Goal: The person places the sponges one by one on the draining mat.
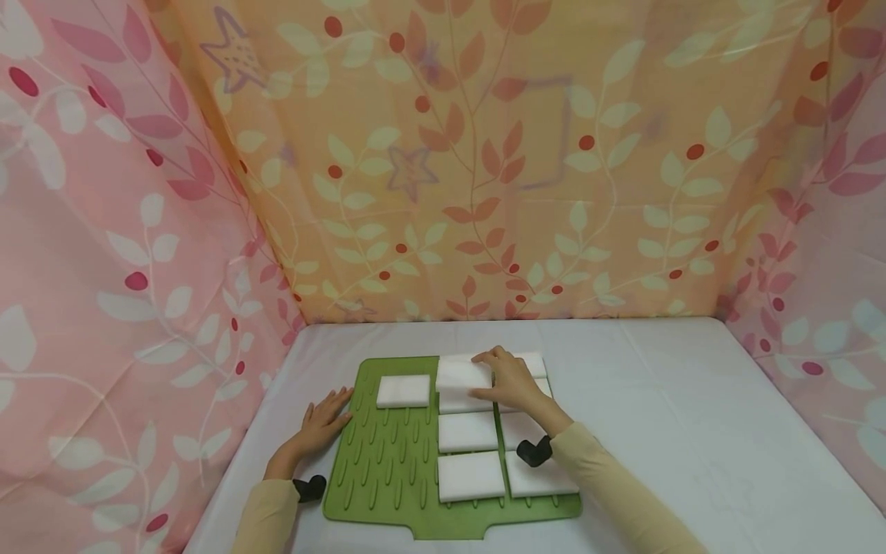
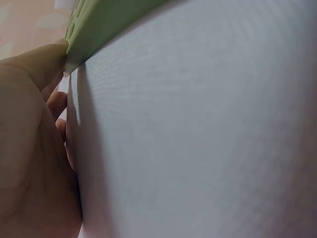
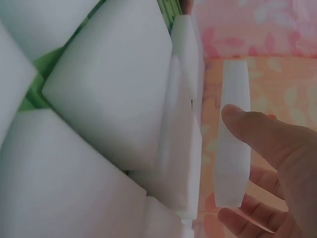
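Note:
My right hand (image 1: 514, 382) pinches a white sponge block (image 1: 460, 375) above the back of a green ridged mat (image 1: 367, 469). In the right wrist view the thumb presses one edge of this block (image 3: 232, 158), which stands apart from the sponges below. Several more white sponge blocks (image 1: 471, 477) lie in two columns on the mat's right half. A single sponge block (image 1: 404, 392) sits at the back of its left half. On the table at the mat's left edge rests my left hand (image 1: 317, 428), fingers extended, its thumb touching the rim (image 2: 81, 47).
A white-covered table (image 1: 657, 431) carries the mat. Patterned cloth walls (image 1: 484, 192) enclose it at the back and on both sides. The mat has a tab (image 1: 448, 531) at the front. Dark wrist cameras (image 1: 534, 452) sit by both sleeves.

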Demonstrator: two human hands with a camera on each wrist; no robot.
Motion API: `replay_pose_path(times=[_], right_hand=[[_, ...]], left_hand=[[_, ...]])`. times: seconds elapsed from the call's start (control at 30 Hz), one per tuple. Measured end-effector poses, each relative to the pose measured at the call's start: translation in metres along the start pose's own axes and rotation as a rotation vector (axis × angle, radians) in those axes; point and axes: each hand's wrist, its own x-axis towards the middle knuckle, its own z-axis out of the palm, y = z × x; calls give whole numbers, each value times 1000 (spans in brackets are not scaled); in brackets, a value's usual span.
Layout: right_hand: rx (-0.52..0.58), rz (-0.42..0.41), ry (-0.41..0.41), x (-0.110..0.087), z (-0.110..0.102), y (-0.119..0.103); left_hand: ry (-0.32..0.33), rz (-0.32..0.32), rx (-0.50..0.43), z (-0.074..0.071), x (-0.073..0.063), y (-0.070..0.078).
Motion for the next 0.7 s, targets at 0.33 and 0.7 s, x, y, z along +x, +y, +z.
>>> replay_pose_path(times=[0.33, 0.7], right_hand=[[27, -20, -4, 0, 9, -12], [4, -65, -37, 3, 23, -30]], left_hand=[[0, -10, 5, 0, 1, 2], [-9, -16, -1, -1, 0, 1]])
